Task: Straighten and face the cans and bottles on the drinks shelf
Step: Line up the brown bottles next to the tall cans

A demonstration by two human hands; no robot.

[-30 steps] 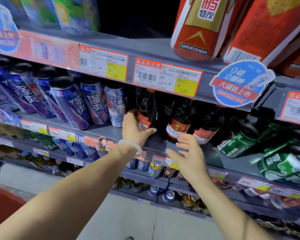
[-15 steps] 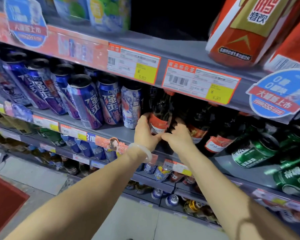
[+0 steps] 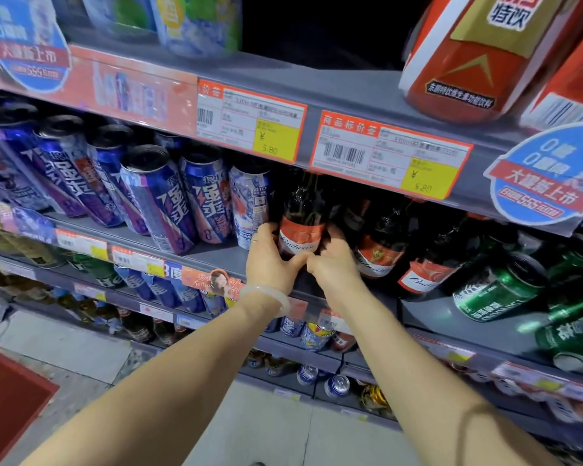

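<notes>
Both hands are wrapped round one brown bottle (image 3: 300, 227) on the middle shelf (image 3: 216, 257): the left hand (image 3: 271, 260) curls round its left side, the right hand (image 3: 334, 264) round its right, thumbs nearly meeting below the red label. Blue cans (image 3: 155, 196) stand to its left, more bottles (image 3: 381, 250) and green cans (image 3: 495, 287) to its right.
</notes>
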